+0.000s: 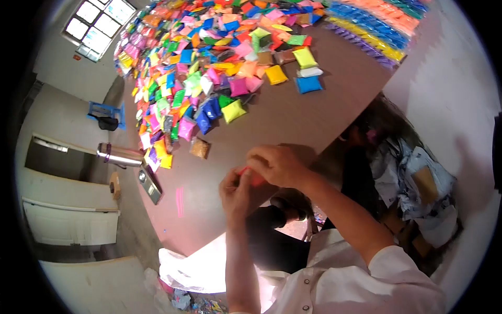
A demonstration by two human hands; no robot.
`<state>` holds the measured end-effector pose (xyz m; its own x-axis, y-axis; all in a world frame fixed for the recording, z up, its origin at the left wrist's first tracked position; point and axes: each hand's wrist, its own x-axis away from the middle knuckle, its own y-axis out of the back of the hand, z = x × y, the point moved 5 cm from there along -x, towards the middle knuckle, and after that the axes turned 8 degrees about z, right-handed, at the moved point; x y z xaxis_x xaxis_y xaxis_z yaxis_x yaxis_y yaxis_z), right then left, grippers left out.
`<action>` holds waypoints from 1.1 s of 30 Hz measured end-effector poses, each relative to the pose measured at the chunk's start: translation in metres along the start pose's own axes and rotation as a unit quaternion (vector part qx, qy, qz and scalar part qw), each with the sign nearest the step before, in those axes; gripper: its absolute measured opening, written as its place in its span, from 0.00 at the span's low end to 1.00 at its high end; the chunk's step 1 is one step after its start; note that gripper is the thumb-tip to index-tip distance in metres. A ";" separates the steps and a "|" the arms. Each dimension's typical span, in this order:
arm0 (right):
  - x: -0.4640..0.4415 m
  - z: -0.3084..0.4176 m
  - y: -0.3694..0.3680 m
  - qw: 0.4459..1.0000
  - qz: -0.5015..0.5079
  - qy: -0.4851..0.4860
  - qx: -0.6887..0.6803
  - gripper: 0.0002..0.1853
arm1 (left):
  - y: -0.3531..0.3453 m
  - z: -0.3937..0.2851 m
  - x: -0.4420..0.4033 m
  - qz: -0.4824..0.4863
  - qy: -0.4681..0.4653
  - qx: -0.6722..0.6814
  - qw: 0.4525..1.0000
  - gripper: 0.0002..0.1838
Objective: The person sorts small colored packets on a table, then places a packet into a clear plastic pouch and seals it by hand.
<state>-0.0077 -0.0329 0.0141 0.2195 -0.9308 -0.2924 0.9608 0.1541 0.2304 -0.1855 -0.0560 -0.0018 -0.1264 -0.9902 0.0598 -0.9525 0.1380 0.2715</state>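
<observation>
Inside a pale-walled room with a paned window (99, 27), a brown tabletop (293, 123) ran from a heap of small colored packets (209, 52) at its far side to the lap of a seated person in a white shirt (345, 282). Close to the near edge, the left hand (234, 193) and right hand (277, 165) met around a small red item (256, 179), fingers curled in and both grips narrow upon it; the item was partly covered, and the exact meeting of fingertips could not be made out.

A stretch of tabletop separated the hands from the nearest packets, among them a brown one (199, 148) and a yellow one (232, 111), while a blue packet (309, 85) lay farther out toward the right. Bundles of colored strips (368, 29) lined the far right edge, which slanted down toward the person's right forearm; beyond it, below table level, crumpled wrappings (429, 180) were piled by the wall.

To the left, well apart from the hands, a phone (150, 184) and a steel flask (123, 156) sat by the left edge, with a pink strip (180, 202) between phone and left hand.
</observation>
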 end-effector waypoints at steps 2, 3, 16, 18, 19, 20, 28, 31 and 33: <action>0.001 -0.004 -0.002 0.999 0.012 -0.013 0.045 0.12 | 0.004 0.005 0.000 -0.013 -0.018 0.029 0.999 0.11; 0.001 -0.007 -0.002 0.998 0.014 -0.022 0.064 0.13 | 0.006 0.008 -0.001 -0.036 -0.039 0.051 0.997 0.11; -0.001 -0.008 -0.002 1.000 0.002 0.028 -0.002 0.10 | -0.008 -0.013 0.002 0.005 -0.014 0.029 0.999 0.17; 0.001 -0.004 -0.001 0.999 -0.006 0.048 -0.004 0.11 | -0.005 -0.008 0.000 0.004 -0.033 0.037 0.999 0.17; 0.001 -0.001 -0.002 0.999 0.007 0.041 0.017 0.11 | -0.004 -0.008 0.000 0.001 -0.054 0.045 0.998 0.17; 0.000 0.001 -0.002 0.999 0.020 0.034 0.037 0.11 | -0.003 -0.008 0.001 -0.001 -0.048 0.051 0.998 0.17; 0.002 -0.001 0.007 0.999 -0.002 0.022 -0.023 0.11 | -0.009 -0.013 0.002 0.012 -0.003 0.012 1.000 0.18; -0.004 -0.006 0.004 0.998 -0.024 0.046 -0.027 0.08 | -0.008 -0.010 0.000 0.031 -0.008 0.005 0.999 0.18; -0.002 -0.011 0.002 0.999 -0.020 0.035 -0.022 0.09 | -0.009 -0.009 -0.001 0.034 -0.010 0.022 0.999 0.18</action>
<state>-0.0041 -0.0274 0.0049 0.1910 -0.9110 -0.3654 0.9751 0.1336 0.1768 -0.1747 -0.0563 0.0047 -0.1964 -0.9788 0.0583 -0.9528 0.2046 0.2245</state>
